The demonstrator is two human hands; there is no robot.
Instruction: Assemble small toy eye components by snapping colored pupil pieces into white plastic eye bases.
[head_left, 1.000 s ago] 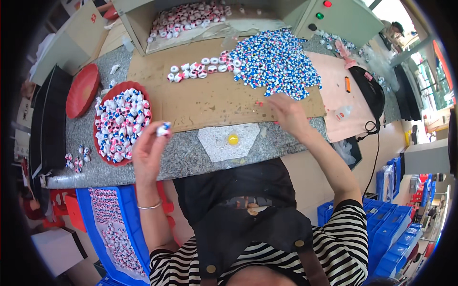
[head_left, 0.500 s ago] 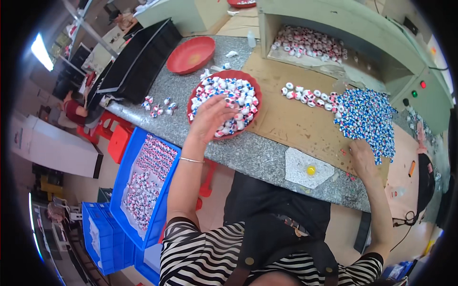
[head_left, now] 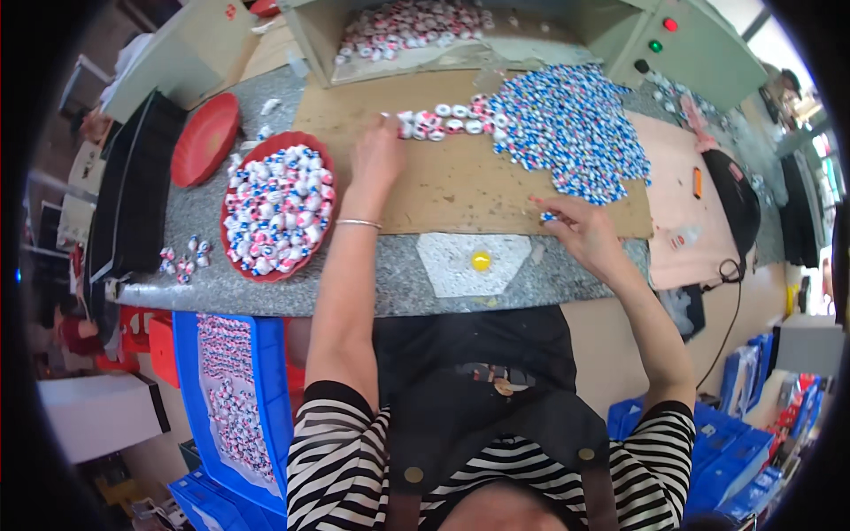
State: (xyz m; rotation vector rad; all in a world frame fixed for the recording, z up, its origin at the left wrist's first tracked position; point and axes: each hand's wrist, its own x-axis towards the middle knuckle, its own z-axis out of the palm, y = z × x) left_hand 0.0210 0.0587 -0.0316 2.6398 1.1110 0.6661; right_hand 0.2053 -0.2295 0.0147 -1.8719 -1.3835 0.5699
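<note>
My left hand [head_left: 378, 157] reaches over the brown cardboard [head_left: 443, 195], its fingertips closed at the left end of a short row of white pieces with pink and dark marks [head_left: 458, 111]. What those fingers pinch is hidden. Thumb and finger of my right hand [head_left: 584, 234] hold a small blue piece [head_left: 550, 216] at the lower edge of a wide pile of small blue-and-pink pieces [head_left: 575, 124]. Left of my left forearm stands a red bowl [head_left: 331, 199] heaped with white, blue and pink pieces [head_left: 279, 203].
A white sheet [head_left: 443, 276] bearing a small yellow round thing [head_left: 481, 260] lies near the counter's front. Another red bowl [head_left: 205, 142] and a black bin [head_left: 142, 177] stand left. More pieces [head_left: 407, 26] fill the cabinet opening. A blue crate [head_left: 273, 380] sits below the counter.
My left hand has left the heaped bowl and moved right to the row of white pieces. My right hand now shows a blue piece at its fingertips. The view has swung right.
</note>
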